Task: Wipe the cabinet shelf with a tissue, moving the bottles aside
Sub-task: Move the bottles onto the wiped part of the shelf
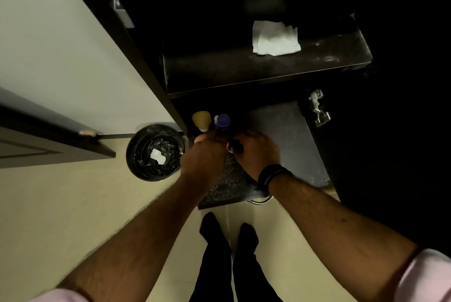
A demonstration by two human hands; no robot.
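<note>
A white tissue [275, 38] lies spread on the dark upper cabinet shelf [244, 69], with neither hand near it. Lower down, at the front left of the bottom shelf [288, 130], stand a yellow-capped bottle [201, 119] and a blue-capped bottle [223, 122]. My left hand [203, 155] is closed around the blue-capped bottle, just under its cap. My right hand [257, 151] is right beside it, its fingers curled around a small dark object that I cannot make out. The bottles' bodies are hidden behind my hands.
A round black bin [155, 152] with a bag and a scrap of paper stands on the floor to the left. A metal hinge [318, 108] sits on the cabinet's right side. A door [48, 138] is at the far left. My feet [229, 235] stand on pale tiles.
</note>
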